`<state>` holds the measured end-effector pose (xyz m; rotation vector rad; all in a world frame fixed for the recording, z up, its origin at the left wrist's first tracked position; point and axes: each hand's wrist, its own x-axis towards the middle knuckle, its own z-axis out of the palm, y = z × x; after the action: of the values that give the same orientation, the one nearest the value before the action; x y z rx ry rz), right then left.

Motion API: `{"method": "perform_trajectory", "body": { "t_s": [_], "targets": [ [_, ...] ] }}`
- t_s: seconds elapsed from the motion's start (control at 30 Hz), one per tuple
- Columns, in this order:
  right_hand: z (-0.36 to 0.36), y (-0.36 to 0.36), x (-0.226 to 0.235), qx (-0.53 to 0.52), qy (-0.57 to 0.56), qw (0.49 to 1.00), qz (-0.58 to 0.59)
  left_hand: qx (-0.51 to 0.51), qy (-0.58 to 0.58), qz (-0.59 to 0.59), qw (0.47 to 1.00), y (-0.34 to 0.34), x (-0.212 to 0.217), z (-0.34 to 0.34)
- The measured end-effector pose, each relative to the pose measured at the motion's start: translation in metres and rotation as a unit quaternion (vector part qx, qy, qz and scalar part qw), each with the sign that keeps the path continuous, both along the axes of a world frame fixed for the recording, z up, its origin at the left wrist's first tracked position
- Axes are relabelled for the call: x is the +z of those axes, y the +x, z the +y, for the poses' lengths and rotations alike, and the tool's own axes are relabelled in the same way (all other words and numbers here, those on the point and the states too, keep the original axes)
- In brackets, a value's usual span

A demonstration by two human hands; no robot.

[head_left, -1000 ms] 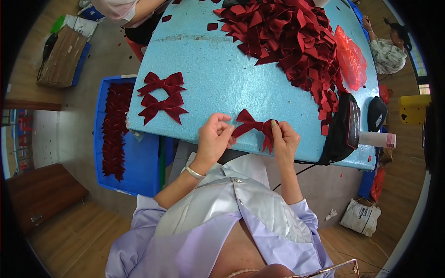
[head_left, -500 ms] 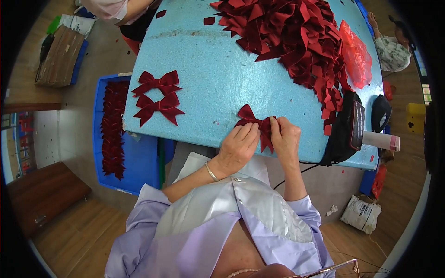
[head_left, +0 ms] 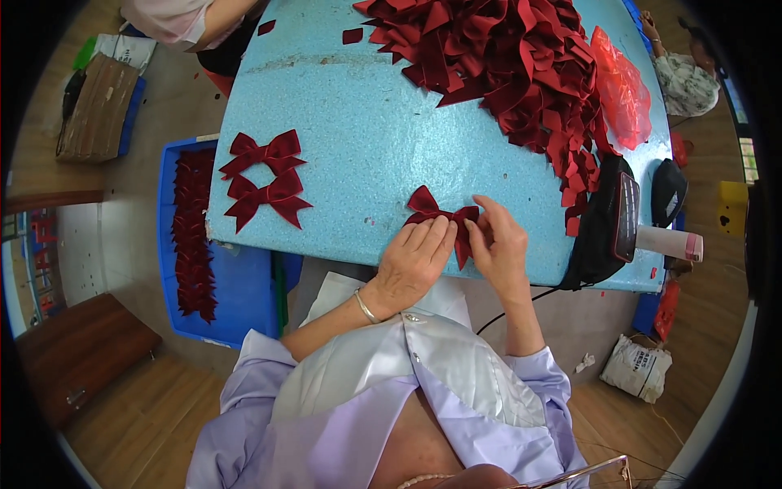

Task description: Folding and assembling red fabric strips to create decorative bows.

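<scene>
A dark red velvet ribbon bow (head_left: pixel 422 200) lies near the table's front edge, its lower left part covered by my left hand (head_left: pixel 414 259). The fingers of that hand are pressed together on the bow. At the bow's right loop is my right hand (head_left: pixel 500 244), index finger lifted and apart from the thumb. Its thumb tip is beside the bow's right tail; whether it touches cannot be made out. Two finished-looking red bows, an upper one (head_left: pixel 265 153) and a lower one (head_left: pixel 267 198), lie one above the other at the left of the table.
A large heap of red ribbon pieces (head_left: pixel 521 65) covers the far right of the blue table (head_left: pixel 342 163), beside a red plastic bag (head_left: pixel 623 94) and a black pouch (head_left: pixel 603 220). Rows of bows lie in a blue bin (head_left: pixel 244 293) at lower left. Other people sit at far left and right.
My right index finger has lifted off the bow and spread from the thumb. My left hand stays on the bow. The whole view has shifted slightly.
</scene>
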<state>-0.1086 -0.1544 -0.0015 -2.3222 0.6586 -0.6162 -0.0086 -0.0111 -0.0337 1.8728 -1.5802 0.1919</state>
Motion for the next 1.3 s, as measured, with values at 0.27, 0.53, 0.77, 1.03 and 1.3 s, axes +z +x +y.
{"method": "perform_trajectory", "body": {
  "t_s": [0.27, 0.53, 0.77, 1.03, 1.3],
  "targets": [
    [-0.032, 0.002, -0.016, 0.048, -0.055, 0.994, 0.081, -0.008, 0.013, -0.044, 0.999, 0.003, -0.002, -0.003],
    [-0.035, 0.009, -0.003, 0.087, 0.002, 0.995, 0.056, -0.005, 0.035, -0.065, 0.997, 0.005, -0.002, -0.002],
    [-0.04, 0.037, 0.006, 0.122, 0.049, 0.991, 0.007, 0.006, 0.019, -0.061, 0.998, 0.002, -0.004, -0.002],
    [-0.037, 0.082, 0.008, 0.366, 0.02, 0.927, 0.083, 0.004, -0.006, -0.039, 0.999, 0.002, -0.007, 0.0],
    [-0.037, 0.079, 0.0, 0.236, 0.089, 0.961, 0.11, 0.0, -0.002, -0.037, 0.999, 0.004, -0.004, 0.0]
  ]
}}
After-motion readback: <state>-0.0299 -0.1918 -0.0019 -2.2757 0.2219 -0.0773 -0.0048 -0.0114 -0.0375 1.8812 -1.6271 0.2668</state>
